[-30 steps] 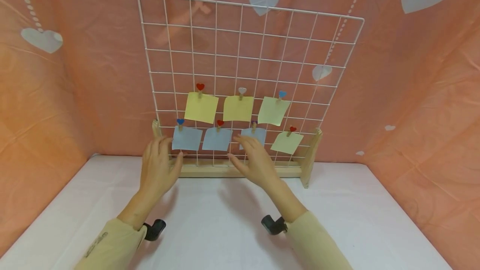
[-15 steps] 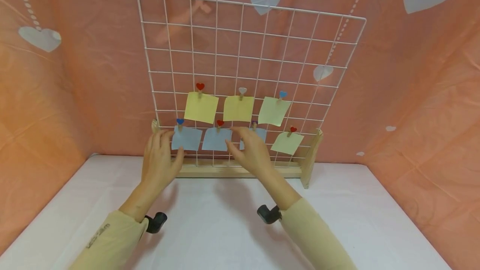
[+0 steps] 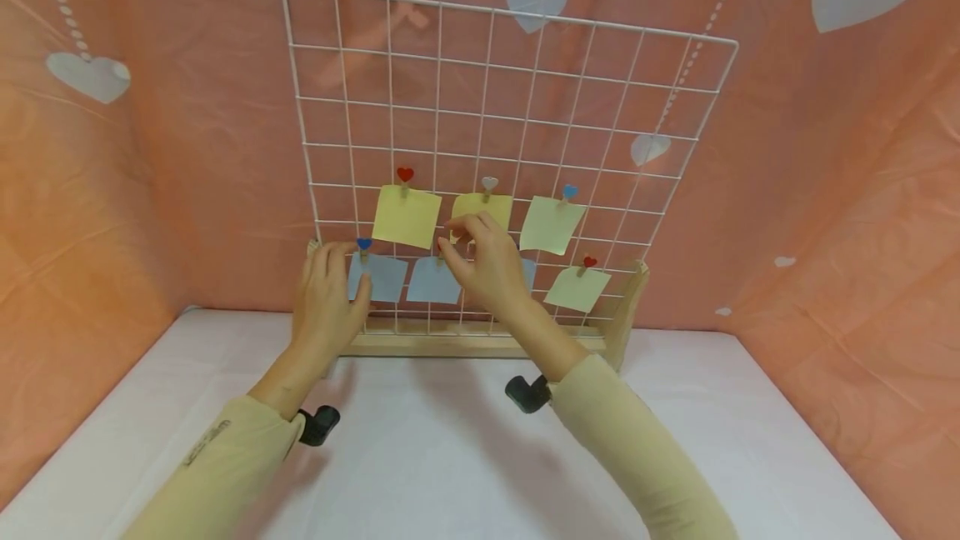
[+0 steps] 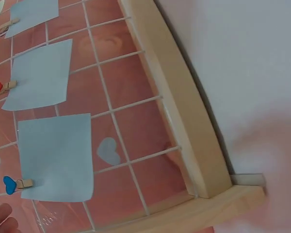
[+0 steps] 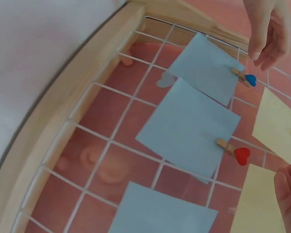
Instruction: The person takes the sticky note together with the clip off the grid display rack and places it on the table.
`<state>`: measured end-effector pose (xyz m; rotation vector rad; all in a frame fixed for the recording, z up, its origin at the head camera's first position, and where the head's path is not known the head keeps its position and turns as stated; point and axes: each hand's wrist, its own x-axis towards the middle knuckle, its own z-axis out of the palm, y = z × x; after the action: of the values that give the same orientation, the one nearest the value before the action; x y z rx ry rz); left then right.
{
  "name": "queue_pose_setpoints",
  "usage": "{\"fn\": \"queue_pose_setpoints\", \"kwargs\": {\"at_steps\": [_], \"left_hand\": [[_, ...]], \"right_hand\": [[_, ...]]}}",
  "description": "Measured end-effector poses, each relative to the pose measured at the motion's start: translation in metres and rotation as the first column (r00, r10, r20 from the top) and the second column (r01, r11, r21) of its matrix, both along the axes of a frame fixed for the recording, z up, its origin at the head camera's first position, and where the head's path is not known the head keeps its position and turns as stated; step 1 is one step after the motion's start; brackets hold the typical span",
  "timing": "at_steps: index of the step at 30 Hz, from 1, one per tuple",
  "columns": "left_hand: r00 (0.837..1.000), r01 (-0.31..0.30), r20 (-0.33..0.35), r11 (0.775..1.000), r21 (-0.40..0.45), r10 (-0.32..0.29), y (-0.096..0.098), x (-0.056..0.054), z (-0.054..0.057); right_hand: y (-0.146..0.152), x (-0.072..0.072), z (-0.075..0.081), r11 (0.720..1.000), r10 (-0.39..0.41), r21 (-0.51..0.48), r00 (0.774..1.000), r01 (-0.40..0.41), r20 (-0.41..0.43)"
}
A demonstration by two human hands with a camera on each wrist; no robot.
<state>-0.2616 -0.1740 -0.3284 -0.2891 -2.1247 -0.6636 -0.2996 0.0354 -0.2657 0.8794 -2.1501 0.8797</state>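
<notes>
A white wire grid [image 3: 480, 92] in a wooden stand bears yellow, green and blue paper notes on small heart-topped clothespins. My left hand [image 3: 324, 294] is at the grid's lower left, fingers loosely bent beside the blue-heart clothespin [image 4: 18, 184] and its blue note [image 3: 382, 280]. My right hand [image 3: 491, 267] is raised in front of the grid, thumb and fingers apart. In the head view it overlaps the middle yellow note [image 3: 472, 205] and two blue notes. The right wrist view shows the red-heart clothespin [image 5: 235, 151] gripping the middle blue note [image 5: 189, 128], apart from my right fingers [image 5: 287, 194].
A left yellow note [image 3: 407, 217] and two green notes, one upper [image 3: 551, 225] and one lower [image 3: 577, 288], hang nearby. The stand's wooden base bar [image 3: 435, 346] rests on a white table [image 3: 420, 457]. Behind hangs a pink cloth [image 3: 187, 148] with white hearts.
My right hand has moved up and left, from the third blue note toward the middle yellow note. My left hand has risen slightly. The notes still hang in the same places.
</notes>
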Motion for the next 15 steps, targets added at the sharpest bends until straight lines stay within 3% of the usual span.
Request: {"fn": "queue_pose_setpoints", "kwargs": {"at_steps": [8,15], "left_hand": [[1.0,0.023,-0.008,0.997,0.077,-0.023,0.007,-0.006,0.014],[0.997,0.073,-0.015,0.975,0.208,-0.071,0.013,-0.01,0.023]], "right_hand": [[-0.011,-0.007,0.015,0.994,0.065,-0.096,0.996,-0.059,0.061],[-0.021,-0.013,0.029,0.988,0.076,-0.141,0.992,-0.061,0.099]]}}
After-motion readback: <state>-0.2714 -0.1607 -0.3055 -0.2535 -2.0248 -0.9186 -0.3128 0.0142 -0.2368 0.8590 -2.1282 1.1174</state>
